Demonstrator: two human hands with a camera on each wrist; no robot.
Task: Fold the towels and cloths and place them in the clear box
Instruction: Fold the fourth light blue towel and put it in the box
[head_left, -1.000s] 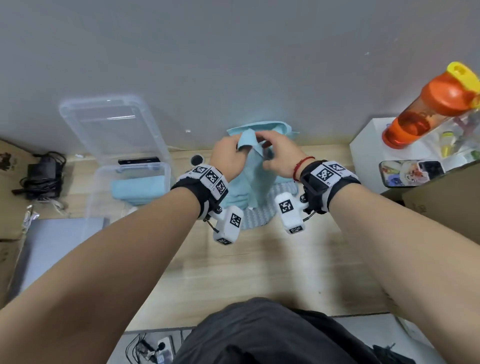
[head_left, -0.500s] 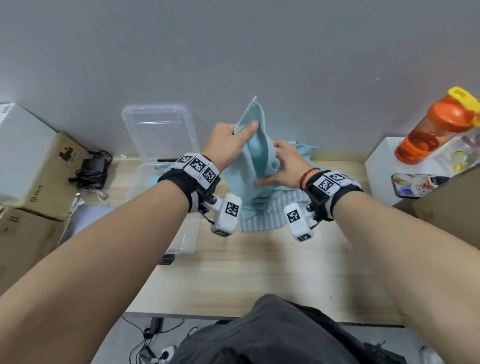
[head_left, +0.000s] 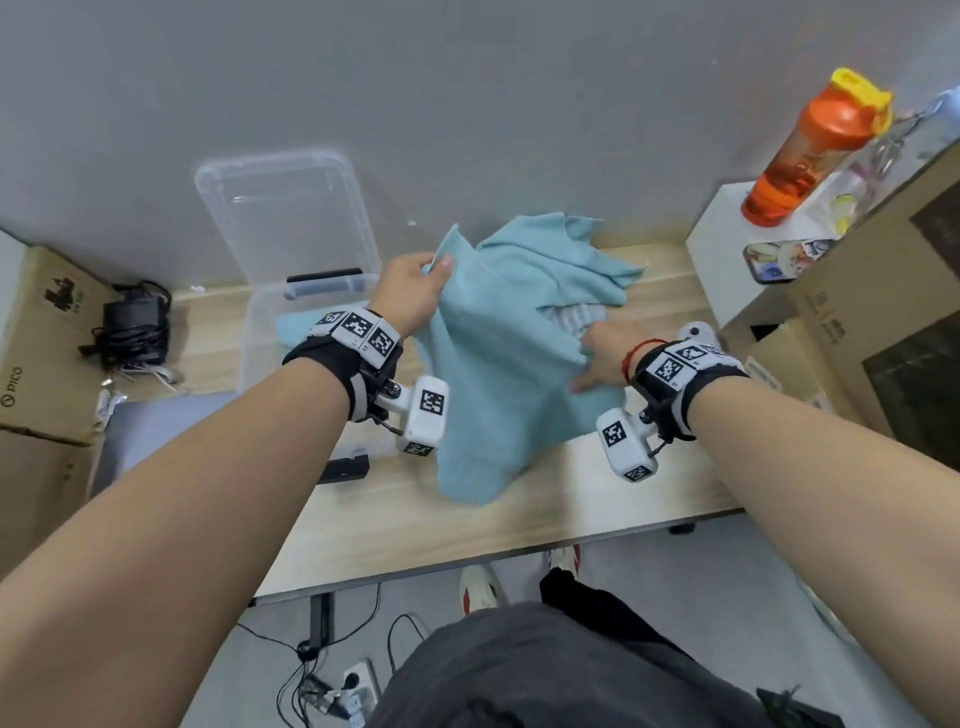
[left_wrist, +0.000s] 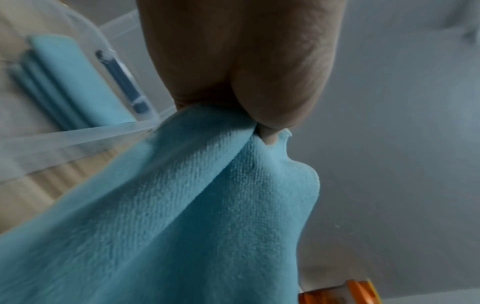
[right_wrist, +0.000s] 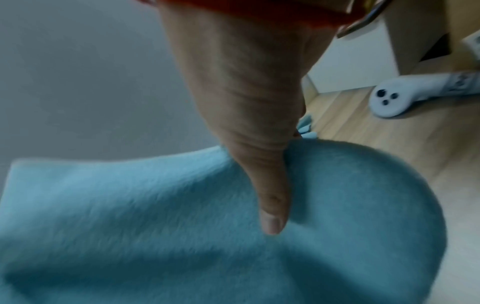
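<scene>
My left hand (head_left: 432, 270) pinches one corner of a light blue towel (head_left: 498, 374) and holds it up over the wooden table (head_left: 545, 499). In the left wrist view the thumb and fingers (left_wrist: 270, 115) clamp that towel (left_wrist: 207, 205) corner. My right hand (head_left: 589, 364) grips the towel's right edge lower down; its thumb (right_wrist: 272, 205) lies on top of the towel (right_wrist: 130, 226) and the fingers are hidden beneath. The towel hangs between both hands. Behind it lie another blue cloth (head_left: 566, 254) and a striped grey cloth (head_left: 576, 319). The clear box (head_left: 260, 322) at the left holds a folded blue cloth (head_left: 293, 325).
The box lid (head_left: 285, 213) leans on the wall. An orange shaker bottle (head_left: 810, 150) stands on a white box (head_left: 722, 270); cardboard boxes (head_left: 883, 312) crowd the right. A white controller (right_wrist: 389, 100) lies by my right hand. A black charger (head_left: 132, 325) sits far left.
My hands have moved apart: the left one carried its corner down and left, the right one slid right and down along the edge. The towel now spreads and hangs lower.
</scene>
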